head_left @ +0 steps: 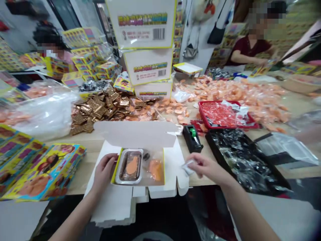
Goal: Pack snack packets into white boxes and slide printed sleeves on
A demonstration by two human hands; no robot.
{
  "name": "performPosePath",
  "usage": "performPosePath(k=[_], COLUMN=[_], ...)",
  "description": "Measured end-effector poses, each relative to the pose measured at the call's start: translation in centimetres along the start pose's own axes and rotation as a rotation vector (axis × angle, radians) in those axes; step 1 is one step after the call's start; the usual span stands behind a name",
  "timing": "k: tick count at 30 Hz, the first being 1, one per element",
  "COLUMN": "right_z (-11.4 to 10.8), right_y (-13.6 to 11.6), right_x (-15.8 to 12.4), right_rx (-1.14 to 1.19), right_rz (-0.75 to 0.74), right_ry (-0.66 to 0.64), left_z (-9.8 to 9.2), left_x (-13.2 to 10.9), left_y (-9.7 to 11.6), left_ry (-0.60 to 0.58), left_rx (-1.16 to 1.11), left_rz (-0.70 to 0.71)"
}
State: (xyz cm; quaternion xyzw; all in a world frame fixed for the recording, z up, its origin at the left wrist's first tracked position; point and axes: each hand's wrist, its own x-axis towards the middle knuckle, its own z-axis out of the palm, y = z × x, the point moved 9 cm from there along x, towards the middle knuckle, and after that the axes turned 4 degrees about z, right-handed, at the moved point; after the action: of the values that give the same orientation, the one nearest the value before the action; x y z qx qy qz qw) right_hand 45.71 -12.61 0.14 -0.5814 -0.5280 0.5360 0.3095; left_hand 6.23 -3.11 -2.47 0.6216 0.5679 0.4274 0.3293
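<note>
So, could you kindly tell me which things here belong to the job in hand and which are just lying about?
Job in hand:
left hand, right hand, small clear packet, open white box, metal tray, orange packet

Lying about:
tape dispenser, red tray, black tray, bronze packets, stacked cartons

A wooden worktable [90,160] stands before a white, bag-hung wall [194,33].

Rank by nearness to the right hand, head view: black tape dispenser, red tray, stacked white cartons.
1. Black tape dispenser: just ahead of the right hand, which pinches a small packet.
2. Red tray: farther ahead, to the right of the dispenser.
3. Stacked white cartons: farthest, at the far side, ahead and to the left.
</note>
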Motion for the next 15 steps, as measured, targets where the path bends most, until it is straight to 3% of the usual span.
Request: performPosePath(k=[3, 5, 9, 11, 12, 15], right_z=[5.4, 8.4, 13.6, 13.2, 11.9, 5.0], right_y=[-6.2, -8.6, -8.3, -7.6, -7.3, -6.3], right_x=[0.6, 1.5, 2.3, 1.0, 0.4, -0.1], right_rx=[-0.258, -0.437, -0.645, -0.517, -0.421, -0.298], right_rz=[-0.293, -0.365, -0.326, -0.359, -0.357, -0.248], right_ry=[0.245, 0.406, 0.348, 0.303, 0.308, 0.502], left_z=[0.2, 0.5, 1.7, 1.4, 0.8, -2.1], left_x=[-1.1, -2.5, -5.3, -5.2, -4.5, 0.1], left_y=[1.9, 3.4, 4.6, 4.5, 4.4, 4.7], left_ry=[-0.040, -0.087, -0.214, -0.227, -0.209, -0.105], left_rx=[0.012, 0.083, 0.225, 0.149, 0.089, 0.021], left_rz=[0.122, 0.249, 0.382, 0.354, 0.333, 0.307])
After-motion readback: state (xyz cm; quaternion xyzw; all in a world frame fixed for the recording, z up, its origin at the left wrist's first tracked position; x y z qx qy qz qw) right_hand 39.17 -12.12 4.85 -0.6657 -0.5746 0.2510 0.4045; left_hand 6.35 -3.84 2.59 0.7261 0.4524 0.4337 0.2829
